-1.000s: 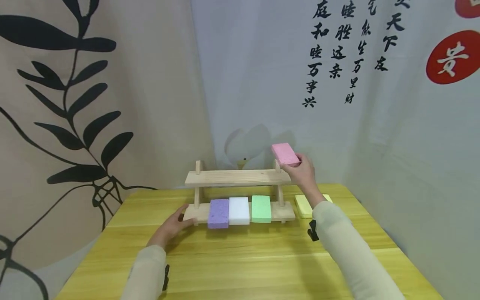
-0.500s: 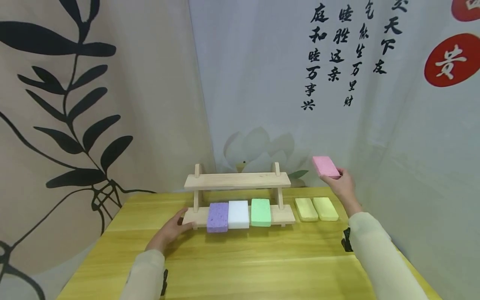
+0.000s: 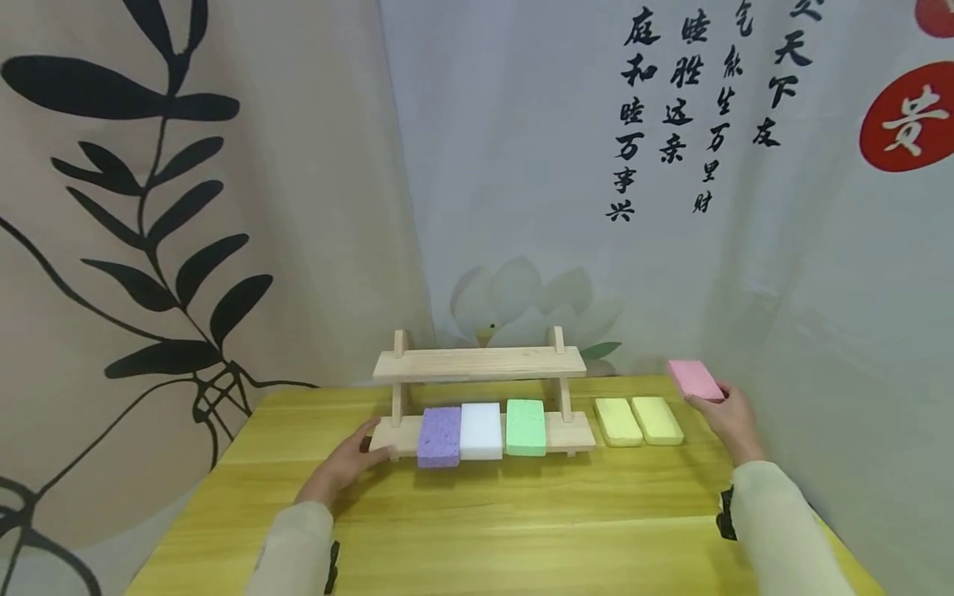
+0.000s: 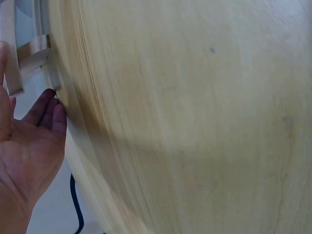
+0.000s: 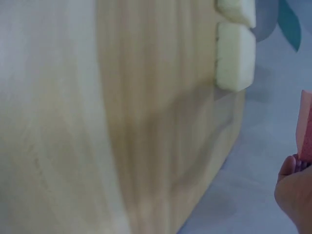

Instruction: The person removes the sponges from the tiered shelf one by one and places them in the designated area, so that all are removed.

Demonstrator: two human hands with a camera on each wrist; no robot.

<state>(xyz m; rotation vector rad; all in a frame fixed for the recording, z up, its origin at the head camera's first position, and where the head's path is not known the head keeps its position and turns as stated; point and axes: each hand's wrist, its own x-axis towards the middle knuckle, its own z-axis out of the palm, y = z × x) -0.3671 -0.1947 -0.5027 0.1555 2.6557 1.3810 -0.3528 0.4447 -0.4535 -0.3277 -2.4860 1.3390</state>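
Note:
At the far right of the table, my right hand (image 3: pixel 734 422) grips a pink sponge (image 3: pixel 695 380) by its near edge, raised above the tabletop. The same pink sponge (image 5: pixel 305 126) shows at the right edge of the right wrist view. My left hand (image 3: pixel 344 465) holds the left end of the lower board of a small two-tier wooden rack (image 3: pixel 479 364), thumb in front and fingers behind. Across that lower board sit a purple sponge (image 3: pixel 440 437), a white sponge (image 3: pixel 481 431) and a green sponge (image 3: pixel 525 428), side by side.
Two pale yellow sponges (image 3: pixel 618 422) lie side by side on the wooden table (image 3: pixel 522 530), between the rack and my right hand. A printed cloth (image 3: pixel 514 165) with leaves and writing hangs behind the table and along its right side.
My right hand has carried the pink sponge from the rack's upper right end rightward and down, past the yellow sponges. The left hand keeps its place at the rack.

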